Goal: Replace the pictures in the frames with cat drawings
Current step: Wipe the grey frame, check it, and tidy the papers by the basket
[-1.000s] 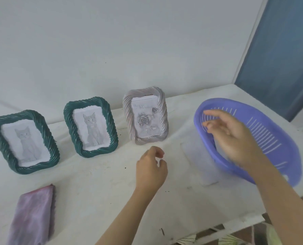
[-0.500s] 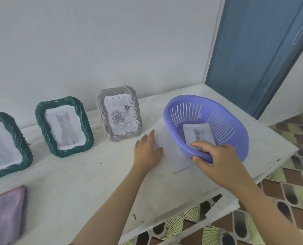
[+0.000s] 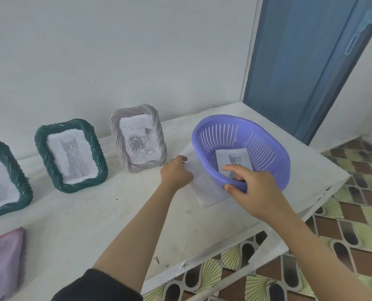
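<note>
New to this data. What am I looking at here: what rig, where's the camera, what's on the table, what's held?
No machine: a person works bare-handed, filmed by one wide-angle camera on their head, looking down. The left hand presses flat on a paper sheet on the white table. The right hand grips the near rim of a purple basket holding a cat drawing. Two green frames already show cats; the grey frame shows roses. A purple cloth lies at left.
</note>
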